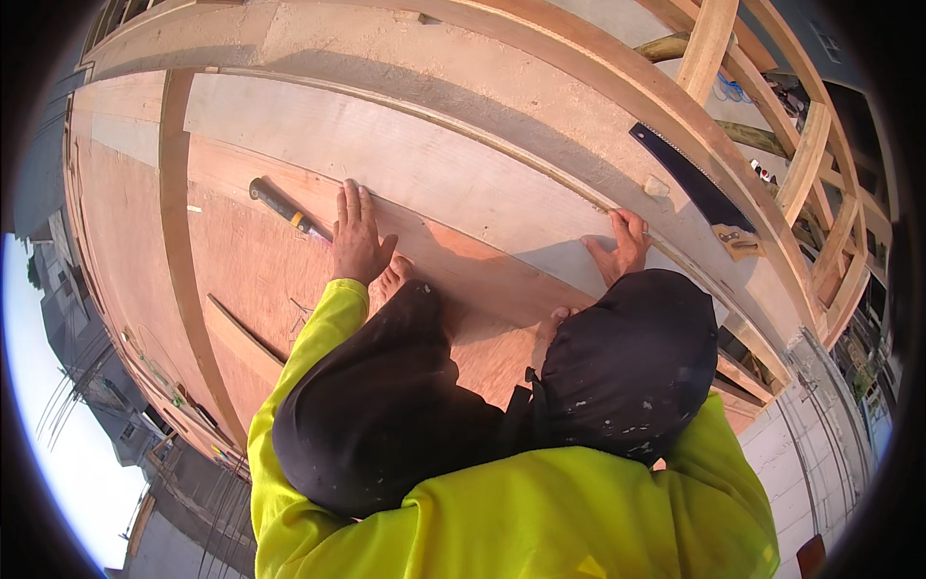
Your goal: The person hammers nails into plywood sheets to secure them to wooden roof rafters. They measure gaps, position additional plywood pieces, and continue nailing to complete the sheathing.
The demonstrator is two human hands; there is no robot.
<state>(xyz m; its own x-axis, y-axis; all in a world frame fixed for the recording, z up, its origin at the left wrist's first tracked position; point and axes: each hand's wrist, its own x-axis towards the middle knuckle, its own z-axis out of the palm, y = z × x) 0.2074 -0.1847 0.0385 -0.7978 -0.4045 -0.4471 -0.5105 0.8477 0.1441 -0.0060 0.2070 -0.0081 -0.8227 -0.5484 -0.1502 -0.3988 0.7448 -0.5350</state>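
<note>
My left hand (pixel 358 239) lies palm down, fingers stretched out, where a pinkish wooden plank (pixel 492 259) meets a pale plywood panel (pixel 415 159). Nothing is held in it. Farther right, my right hand (pixel 622 249) rests on the panel near its far edge, thumb spread from bent fingers that touch the edge strip. Just left of my left hand lies a hand tool (pixel 280 205) with a dark handle and a yellow band; its far end is partly hidden by the hand. I squat over the boards with bare feet.
A handsaw (pixel 690 183) with a dark blade and wooden handle lies at the right beside a timber rail (pixel 579 72). Open wooden framing (pixel 810 164) rises beyond it. A long batten (pixel 178 193) crosses the plywood at the left; a loose wood strip (pixel 241 343) lies nearer me.
</note>
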